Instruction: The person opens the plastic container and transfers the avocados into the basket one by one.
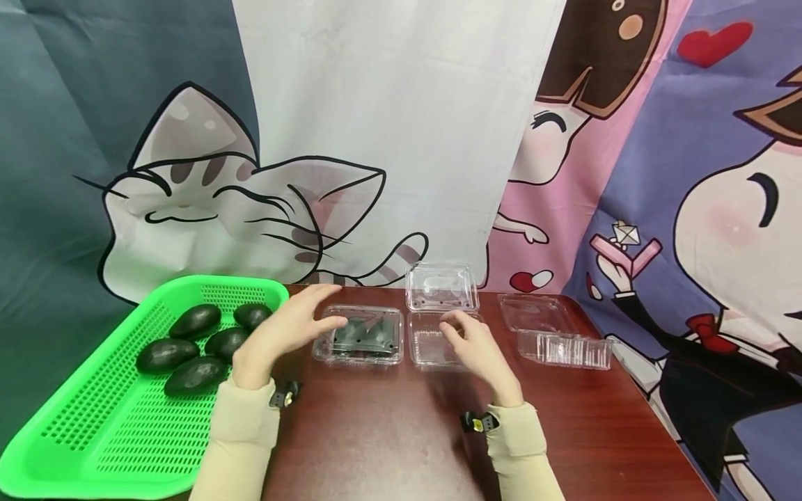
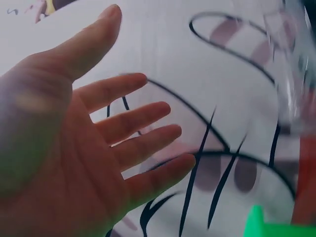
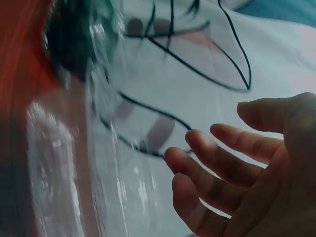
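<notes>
My left hand (image 1: 289, 332) hovers between the green basket and a closed clear plastic clamshell box (image 1: 370, 336). Its fingers are spread and nearly straight in the left wrist view, with nothing in the palm. Something dark lies inside that box. Over a second clamshell box (image 1: 432, 341), whose lid (image 1: 441, 287) stands raised behind it, is my right hand (image 1: 476, 348). Loosely bent and apart, its fingers hold nothing in the right wrist view. Several dark avocados (image 1: 195, 376) lie in the far part of the basket (image 1: 134, 438).
A third clear clamshell box (image 1: 564, 349) lies at the right of the brown table (image 1: 376, 431), its lid (image 1: 535, 313) folded back. A printed cartoon cloth (image 1: 401, 125) hangs right behind the table's far edge.
</notes>
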Demonstrator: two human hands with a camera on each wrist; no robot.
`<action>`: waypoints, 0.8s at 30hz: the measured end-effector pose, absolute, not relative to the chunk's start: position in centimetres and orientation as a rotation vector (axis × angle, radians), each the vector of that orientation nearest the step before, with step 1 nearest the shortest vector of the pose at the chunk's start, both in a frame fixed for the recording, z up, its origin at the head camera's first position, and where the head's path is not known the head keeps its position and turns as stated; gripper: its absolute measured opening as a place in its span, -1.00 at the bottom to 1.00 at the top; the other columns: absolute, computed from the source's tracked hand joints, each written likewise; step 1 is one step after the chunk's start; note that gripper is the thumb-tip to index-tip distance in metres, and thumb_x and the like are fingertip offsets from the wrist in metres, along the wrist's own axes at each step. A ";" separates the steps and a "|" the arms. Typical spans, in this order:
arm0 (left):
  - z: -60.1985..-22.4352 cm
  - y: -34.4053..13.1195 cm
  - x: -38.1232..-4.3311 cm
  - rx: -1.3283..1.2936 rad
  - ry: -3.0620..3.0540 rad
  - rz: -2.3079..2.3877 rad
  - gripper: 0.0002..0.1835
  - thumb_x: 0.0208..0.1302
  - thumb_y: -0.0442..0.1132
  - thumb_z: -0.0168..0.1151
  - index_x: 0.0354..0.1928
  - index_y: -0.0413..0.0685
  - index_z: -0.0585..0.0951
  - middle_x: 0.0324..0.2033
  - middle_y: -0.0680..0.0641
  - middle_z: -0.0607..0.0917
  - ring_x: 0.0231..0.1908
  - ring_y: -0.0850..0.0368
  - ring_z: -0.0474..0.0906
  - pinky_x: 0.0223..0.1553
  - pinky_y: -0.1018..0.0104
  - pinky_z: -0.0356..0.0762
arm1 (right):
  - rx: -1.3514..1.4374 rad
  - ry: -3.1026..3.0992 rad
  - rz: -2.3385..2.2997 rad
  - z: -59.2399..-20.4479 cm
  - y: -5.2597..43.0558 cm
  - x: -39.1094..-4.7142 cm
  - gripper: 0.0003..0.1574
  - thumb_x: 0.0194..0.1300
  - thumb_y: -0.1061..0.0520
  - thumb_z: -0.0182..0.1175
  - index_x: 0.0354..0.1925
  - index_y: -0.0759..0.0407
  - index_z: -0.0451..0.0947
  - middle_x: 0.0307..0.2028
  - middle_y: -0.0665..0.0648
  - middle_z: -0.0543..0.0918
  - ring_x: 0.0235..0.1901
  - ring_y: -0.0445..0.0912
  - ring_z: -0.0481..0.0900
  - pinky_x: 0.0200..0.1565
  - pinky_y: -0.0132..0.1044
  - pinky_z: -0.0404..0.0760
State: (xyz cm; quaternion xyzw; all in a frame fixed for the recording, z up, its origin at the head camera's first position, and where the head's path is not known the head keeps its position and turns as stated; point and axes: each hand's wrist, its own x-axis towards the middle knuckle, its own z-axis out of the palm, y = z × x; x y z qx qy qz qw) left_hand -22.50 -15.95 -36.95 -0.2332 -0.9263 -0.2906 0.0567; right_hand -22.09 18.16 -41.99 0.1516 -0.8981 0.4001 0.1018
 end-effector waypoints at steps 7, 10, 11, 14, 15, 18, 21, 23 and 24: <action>-39.3 -13.0 -22.7 -0.725 -2.771 -0.922 -0.31 0.24 0.05 0.34 0.33 -0.10 0.44 0.29 -0.17 0.43 0.28 -0.11 0.34 0.25 -0.08 0.28 | 0.520 -2.648 1.228 -42.7 14.3 -22.7 -0.83 0.40 0.13 0.13 -0.10 0.06 0.61 -0.33 -0.04 0.65 -0.38 -0.17 0.54 -0.24 -0.19 0.51; -40.9 -11.9 -23.7 -0.726 -2.766 -0.866 -0.34 0.24 0.07 0.33 0.31 -0.07 0.47 0.27 -0.15 0.45 0.25 -0.10 0.38 0.21 -0.09 0.33 | 0.509 -2.665 1.352 -43.2 13.0 -22.9 -0.79 0.43 0.16 0.08 -0.06 0.16 0.60 -0.33 0.06 0.65 -0.42 -0.08 0.61 -0.32 -0.21 0.58; -41.4 -11.5 -23.9 -0.726 -2.773 -0.840 -0.35 0.23 0.07 0.34 0.30 -0.07 0.48 0.26 -0.15 0.45 0.25 -0.10 0.39 0.20 -0.10 0.34 | 0.495 -2.669 1.410 -43.4 12.6 -23.0 -0.78 0.45 0.18 0.04 -0.05 0.20 0.59 -0.33 0.11 0.64 -0.43 -0.03 0.63 -0.34 -0.20 0.61; -42.8 -10.5 -24.3 -0.747 -2.783 -0.760 -0.36 0.21 0.04 0.38 0.26 -0.11 0.51 0.24 -0.16 0.47 0.21 -0.13 0.43 0.17 -0.11 0.37 | 0.435 -2.686 1.496 -43.6 11.4 -23.1 -0.71 0.48 0.22 -0.05 -0.02 0.29 0.56 -0.35 0.25 0.62 -0.44 0.11 0.67 -0.38 -0.15 0.63; -43.1 -10.2 -24.3 -0.768 -2.778 -0.741 -0.37 0.19 0.02 0.40 0.25 -0.12 0.52 0.23 -0.17 0.48 0.19 -0.14 0.45 0.16 -0.11 0.39 | 0.416 -2.687 1.490 -43.7 11.0 -23.2 -0.69 0.48 0.22 -0.07 -0.02 0.30 0.57 -0.33 0.27 0.63 -0.39 0.11 0.67 -0.32 -0.13 0.63; -44.1 -9.4 -24.3 -0.838 -2.745 -0.672 -0.35 0.14 0.00 0.44 0.22 -0.17 0.54 0.20 -0.20 0.50 0.16 -0.17 0.47 0.15 -0.08 0.39 | 0.339 -2.696 1.426 -43.8 10.0 -23.5 -0.67 0.47 0.21 -0.09 -0.03 0.26 0.59 -0.30 0.21 0.66 -0.34 0.01 0.64 -0.20 -0.11 0.55; -44.8 -8.9 -24.1 -0.918 -2.696 -0.612 -0.29 0.09 -0.01 0.48 0.24 -0.21 0.51 0.22 -0.26 0.48 0.17 -0.21 0.45 0.16 -0.08 0.38 | 0.267 -2.689 1.414 -44.1 9.4 -23.7 -0.68 0.45 0.20 -0.07 -0.06 0.19 0.61 -0.32 0.11 0.65 -0.32 -0.07 0.56 -0.16 -0.10 0.49; -45.2 -8.8 -24.0 -0.943 -2.683 -0.574 -0.24 0.07 -0.02 0.49 0.28 -0.22 0.47 0.26 -0.30 0.43 0.22 -0.21 0.41 0.19 -0.08 0.36 | 0.230 -2.686 1.436 -44.3 9.0 -23.8 -0.69 0.44 0.19 -0.07 -0.05 0.15 0.60 -0.33 0.10 0.63 -0.33 -0.06 0.53 -0.17 -0.10 0.48; -45.3 -8.8 -23.9 -0.946 -2.679 -0.566 -0.22 0.06 -0.03 0.51 0.29 -0.22 0.46 0.28 -0.30 0.42 0.24 -0.21 0.39 0.20 -0.09 0.34 | 0.224 -2.679 1.456 -44.4 8.9 -23.8 -0.69 0.44 0.19 -0.07 -0.04 0.14 0.59 -0.32 0.11 0.63 -0.31 -0.05 0.54 -0.16 -0.09 0.48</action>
